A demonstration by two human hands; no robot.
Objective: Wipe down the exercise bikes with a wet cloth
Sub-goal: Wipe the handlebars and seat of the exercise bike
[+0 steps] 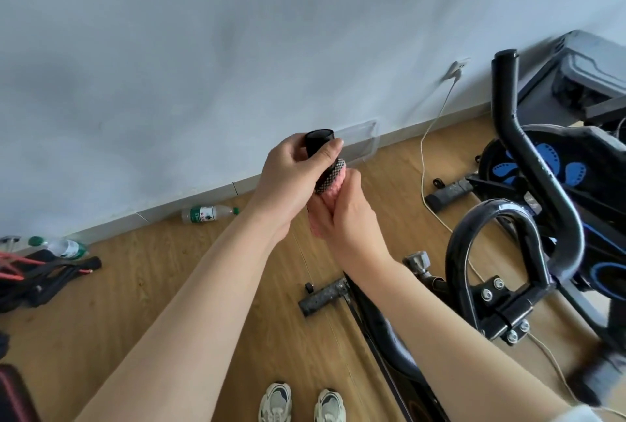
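The head view, read from near to far, shows a pair of light sneakers [301, 403] on the wood floor [142, 293], then two bare forearms reaching forward and meeting at a handlebar end [320, 145] of the near exercise bike [382, 330]. The right hand [349, 215] is clenched around a pink cloth [333, 186], pressing it against the bar just below a checkered band [330, 176]. The left hand [294, 177] grips the black bar end itself, thumb laid over the cap.

Handling, as a judgement: the cloth is soft, light and conforms to a tube, so it is best bunched in the palm and wrapped round the bar. The bar is rigid and fixed; if wet it is probably slick, and it is best steadied at its end.

Further off, a second bike [542, 191] stands at right. Two plastic bottles [206, 213] lie near the baseboard below the grey wall [237, 32].
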